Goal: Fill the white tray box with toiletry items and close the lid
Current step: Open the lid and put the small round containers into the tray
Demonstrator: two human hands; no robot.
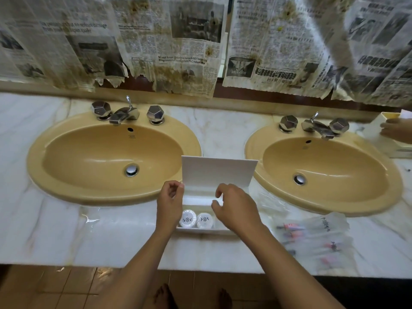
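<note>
The white tray box [201, 231] sits on the marble counter between the two sinks, its lid [218, 172] standing upright at the back. Two round white wrapped soaps [197, 219] lie side by side in its near left part. My left hand [169, 201] hovers at the box's left edge, fingers curled, nothing visible in it. My right hand [236, 208] is over the right half of the box, fingers apart and holding nothing. It hides that part of the tray.
Clear plastic packets with toothbrush kits [316, 239] lie on the counter to the right. Tan sinks [111, 157] [323, 172] flank the box. At the far right another person's hand [396, 130] touches a second white box [376, 130]. Newspaper covers the wall.
</note>
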